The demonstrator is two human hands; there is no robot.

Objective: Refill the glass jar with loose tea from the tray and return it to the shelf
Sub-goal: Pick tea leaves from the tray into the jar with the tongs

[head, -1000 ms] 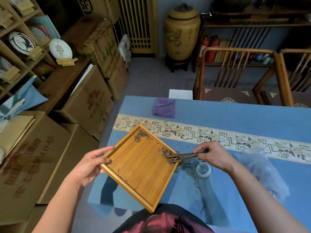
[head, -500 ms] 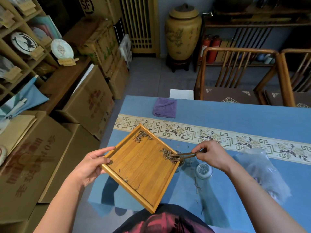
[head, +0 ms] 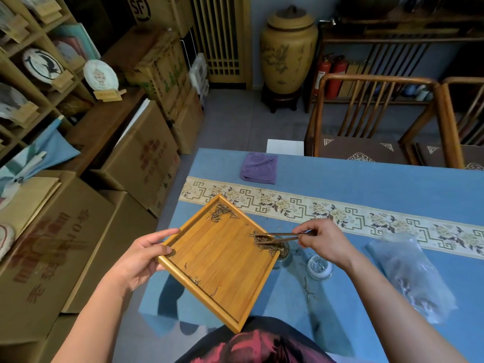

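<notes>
My left hand (head: 141,256) grips the left edge of a bamboo tray (head: 222,268), tilted above the table's near corner. Loose tea (head: 267,243) is heaped at the tray's right corner, and a smaller clump (head: 221,212) lies at the far corner. My right hand (head: 323,243) pinches a wooden scoop (head: 277,237) whose tip rests in the heap by the right corner. The glass jar (head: 284,254) stands on the cloth just under that corner, mostly hidden by the tray. Its glass lid (head: 320,267) lies on the table right of the jar.
A clear plastic bag (head: 411,273) with some tea lies on the blue tablecloth (head: 366,184) at the right. A folded purple cloth (head: 259,167) sits at the far edge. Cardboard boxes (head: 138,163) and shelves (head: 28,82) fill the left; wooden chairs (head: 372,111) stand behind the table.
My right hand has drawn the scoop a little across the tea heap at the tray's right corner. The tray and my left hand have barely moved.
</notes>
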